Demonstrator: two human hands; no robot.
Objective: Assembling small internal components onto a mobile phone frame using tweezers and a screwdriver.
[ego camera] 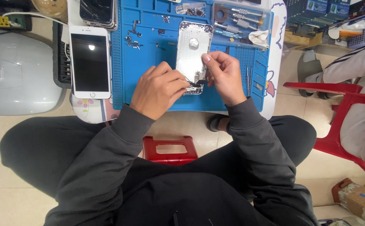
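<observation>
An opened silver phone housing (pixel 192 48) lies face-down-open on a blue work mat (pixel 149 62). My left hand (pixel 159 90) pinches a small dark part (pixel 195 84) at the housing's lower edge, fingertips closed on it. My right hand (pixel 225 77) rests on the housing's lower right corner, thumb and fingers gripping its edge. Both hands meet over the bottom end of the housing.
A white phone with a dark screen (pixel 90 62) lies left of the mat. Screwdrivers and tools (pixel 239 23) fill a tray at the mat's top right; tweezers (pixel 248 79) lie at its right. A red stool (pixel 170 148) stands below; another person sits on a red chair (pixel 349 104) at right.
</observation>
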